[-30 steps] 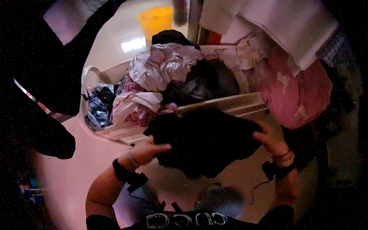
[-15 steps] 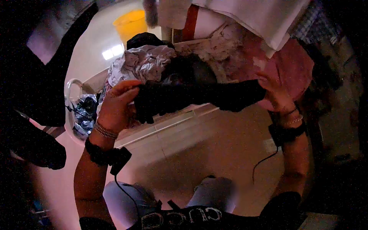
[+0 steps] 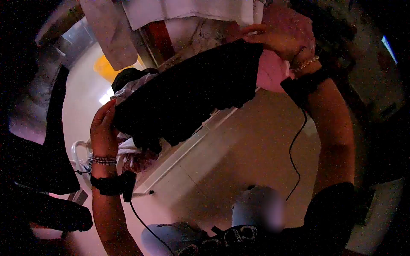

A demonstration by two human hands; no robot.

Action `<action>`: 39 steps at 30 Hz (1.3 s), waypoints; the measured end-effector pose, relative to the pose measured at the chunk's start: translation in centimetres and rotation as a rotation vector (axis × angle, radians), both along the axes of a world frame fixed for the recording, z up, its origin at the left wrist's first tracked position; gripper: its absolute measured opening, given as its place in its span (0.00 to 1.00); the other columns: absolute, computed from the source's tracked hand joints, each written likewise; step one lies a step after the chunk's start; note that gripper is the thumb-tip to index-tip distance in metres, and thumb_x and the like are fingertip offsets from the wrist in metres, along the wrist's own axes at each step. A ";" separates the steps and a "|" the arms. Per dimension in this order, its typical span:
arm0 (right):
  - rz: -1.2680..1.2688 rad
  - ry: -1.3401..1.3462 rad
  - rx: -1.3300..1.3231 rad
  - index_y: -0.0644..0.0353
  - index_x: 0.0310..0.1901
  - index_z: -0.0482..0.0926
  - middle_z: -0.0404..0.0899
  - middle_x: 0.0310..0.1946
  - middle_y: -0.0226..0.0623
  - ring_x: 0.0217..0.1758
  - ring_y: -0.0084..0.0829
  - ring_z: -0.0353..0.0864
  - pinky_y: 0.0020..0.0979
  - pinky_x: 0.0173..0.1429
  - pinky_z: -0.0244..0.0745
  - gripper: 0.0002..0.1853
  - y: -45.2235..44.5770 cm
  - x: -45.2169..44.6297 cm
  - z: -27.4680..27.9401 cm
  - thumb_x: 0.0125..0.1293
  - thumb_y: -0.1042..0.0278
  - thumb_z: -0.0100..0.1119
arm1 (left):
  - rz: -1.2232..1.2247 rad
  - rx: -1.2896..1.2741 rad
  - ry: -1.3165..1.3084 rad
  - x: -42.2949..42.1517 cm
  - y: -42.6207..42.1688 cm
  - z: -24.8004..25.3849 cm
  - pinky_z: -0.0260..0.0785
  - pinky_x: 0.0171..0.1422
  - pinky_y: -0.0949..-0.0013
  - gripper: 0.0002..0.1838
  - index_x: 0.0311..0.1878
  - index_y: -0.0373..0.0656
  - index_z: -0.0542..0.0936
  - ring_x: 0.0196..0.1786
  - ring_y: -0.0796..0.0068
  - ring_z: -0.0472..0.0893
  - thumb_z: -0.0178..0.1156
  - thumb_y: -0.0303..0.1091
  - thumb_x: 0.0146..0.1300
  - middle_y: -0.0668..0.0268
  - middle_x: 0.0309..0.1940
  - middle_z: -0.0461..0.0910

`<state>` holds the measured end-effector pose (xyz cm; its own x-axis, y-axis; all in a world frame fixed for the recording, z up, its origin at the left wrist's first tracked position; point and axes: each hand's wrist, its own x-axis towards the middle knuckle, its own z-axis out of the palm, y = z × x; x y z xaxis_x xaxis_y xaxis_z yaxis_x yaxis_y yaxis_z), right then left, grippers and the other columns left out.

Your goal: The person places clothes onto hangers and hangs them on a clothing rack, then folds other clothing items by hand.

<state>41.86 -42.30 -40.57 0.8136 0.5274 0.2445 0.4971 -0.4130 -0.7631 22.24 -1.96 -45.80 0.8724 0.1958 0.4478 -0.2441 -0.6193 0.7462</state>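
A black piece of cloth point(image 3: 192, 89) is stretched between my two hands; it is too dark to make out what garment it is. My left hand point(image 3: 103, 128) is closed on its left end, with the fingertips at the edge. At the upper right end my right hand point(image 3: 279, 42) pinches the other corner, held higher than the left. The cloth's lower edge hangs loose and uneven. Behind it a crumpled pale garment point(image 3: 132, 87) shows in part, and the rest of the pile is hidden.
A yellow bucket point(image 3: 104, 68) stands at the back left on the pale floor. White cloth point(image 3: 192, 9) hangs across the top. Pink material point(image 3: 273, 70) lies below my right hand. A white curved rail point(image 3: 79, 149) is at the left. Dark cloth point(image 3: 38, 162) hangs at far left.
My right hand has risen up and my left has lowered slightly, so the black cloth now slants and spreads wider. The view has also turned, and the cloth covers more of the pile.
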 end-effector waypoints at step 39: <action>-0.436 0.437 0.002 0.65 0.58 0.65 0.67 0.55 0.37 0.57 0.33 0.66 0.33 0.59 0.60 0.26 -5.0 -11.4 -10.3 0.60 0.60 0.51 | -0.377 -0.707 0.401 -15.8 -15.2 -8.2 0.67 0.51 0.63 0.21 0.51 0.40 0.71 0.49 0.56 0.71 0.56 0.29 0.51 0.56 0.43 0.71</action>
<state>30.47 -47.34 -50.91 0.9796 0.1232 -0.1590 -0.0759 -0.5058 -0.8593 6.48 -17.13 -53.97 0.9996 -0.0208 -0.0213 0.0230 0.0860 0.9960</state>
